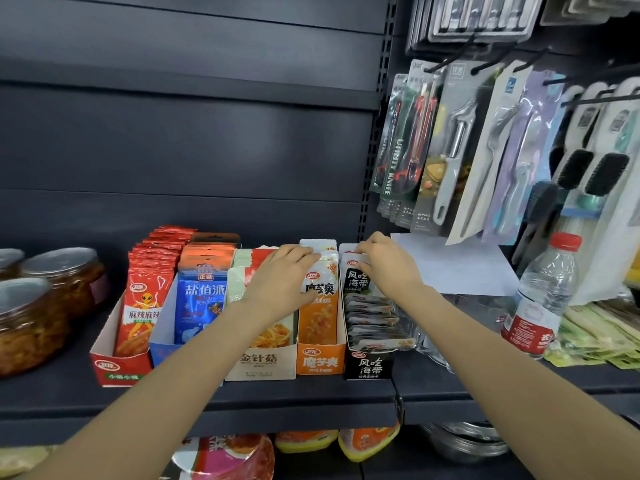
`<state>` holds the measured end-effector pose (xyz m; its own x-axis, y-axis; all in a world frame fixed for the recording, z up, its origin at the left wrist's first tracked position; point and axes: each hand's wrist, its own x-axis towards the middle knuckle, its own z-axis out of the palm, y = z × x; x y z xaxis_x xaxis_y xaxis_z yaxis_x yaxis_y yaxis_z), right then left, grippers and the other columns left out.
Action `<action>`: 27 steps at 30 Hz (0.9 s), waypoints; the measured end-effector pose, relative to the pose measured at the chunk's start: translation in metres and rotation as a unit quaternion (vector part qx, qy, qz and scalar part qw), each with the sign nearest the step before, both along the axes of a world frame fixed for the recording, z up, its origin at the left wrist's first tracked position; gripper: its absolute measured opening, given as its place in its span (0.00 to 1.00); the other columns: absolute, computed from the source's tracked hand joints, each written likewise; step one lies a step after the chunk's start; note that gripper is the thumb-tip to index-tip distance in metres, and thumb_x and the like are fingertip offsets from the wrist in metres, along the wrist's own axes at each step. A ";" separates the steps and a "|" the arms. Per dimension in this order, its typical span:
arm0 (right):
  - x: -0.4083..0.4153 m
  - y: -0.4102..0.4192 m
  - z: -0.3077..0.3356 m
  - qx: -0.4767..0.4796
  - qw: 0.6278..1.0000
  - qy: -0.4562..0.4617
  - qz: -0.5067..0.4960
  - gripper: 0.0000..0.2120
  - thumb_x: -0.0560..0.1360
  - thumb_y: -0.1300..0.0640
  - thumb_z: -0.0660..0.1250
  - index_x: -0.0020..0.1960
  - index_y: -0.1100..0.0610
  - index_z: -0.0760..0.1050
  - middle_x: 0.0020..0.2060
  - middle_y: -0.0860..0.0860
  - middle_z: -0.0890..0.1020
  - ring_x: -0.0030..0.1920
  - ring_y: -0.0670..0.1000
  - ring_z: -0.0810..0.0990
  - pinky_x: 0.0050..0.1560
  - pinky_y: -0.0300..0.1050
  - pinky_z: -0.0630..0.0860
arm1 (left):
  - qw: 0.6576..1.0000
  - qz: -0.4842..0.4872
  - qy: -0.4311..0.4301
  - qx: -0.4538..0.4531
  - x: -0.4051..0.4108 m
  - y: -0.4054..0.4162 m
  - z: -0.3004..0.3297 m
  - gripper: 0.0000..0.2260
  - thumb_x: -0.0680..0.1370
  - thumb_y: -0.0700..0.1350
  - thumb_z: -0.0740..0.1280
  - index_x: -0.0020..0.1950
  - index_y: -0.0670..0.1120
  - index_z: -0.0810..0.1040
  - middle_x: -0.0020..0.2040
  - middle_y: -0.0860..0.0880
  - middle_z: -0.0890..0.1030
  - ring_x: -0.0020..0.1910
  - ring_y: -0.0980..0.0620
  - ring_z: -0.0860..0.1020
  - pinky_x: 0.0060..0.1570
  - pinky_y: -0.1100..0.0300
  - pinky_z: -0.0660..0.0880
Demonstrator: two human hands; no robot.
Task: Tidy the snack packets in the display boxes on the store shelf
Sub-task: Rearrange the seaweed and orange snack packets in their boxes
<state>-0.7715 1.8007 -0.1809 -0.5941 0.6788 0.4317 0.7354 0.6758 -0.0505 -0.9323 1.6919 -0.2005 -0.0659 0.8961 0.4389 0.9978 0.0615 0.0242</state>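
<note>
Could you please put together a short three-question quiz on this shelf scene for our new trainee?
1. True or false: the black display box stands at the right end of the row of boxes.
2. Which box lies under the left hand? A) the red display box B) the beige display box C) the black one
3. What stands on the shelf to the right of the boxes, with a red cap?

Key
1. True.
2. B; its fingers reach onto the orange packets next door.
3. A water bottle. Meanwhile the right hand pinches an upright black packet.
</note>
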 end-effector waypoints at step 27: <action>0.071 -0.053 0.055 -0.027 0.924 0.378 0.045 0.06 0.77 0.59 0.65 0.47 0.57 0.81 0.40 0.49 0.83 0.38 0.45 0.77 0.40 0.39 0.71 | 0.900 -0.027 -0.434 0.045 0.045 -0.020 0.036 0.14 0.82 0.45 0.57 0.66 0.44 0.72 0.39 0.50 0.80 0.36 0.53 0.78 0.35 0.60 0.73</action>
<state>-0.7007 1.7478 -0.1258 -0.1918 0.6735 0.7139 0.4173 0.7144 -0.5618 -0.8871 1.6716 -0.1643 -0.3756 0.8716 0.3150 0.6030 -0.0283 0.7973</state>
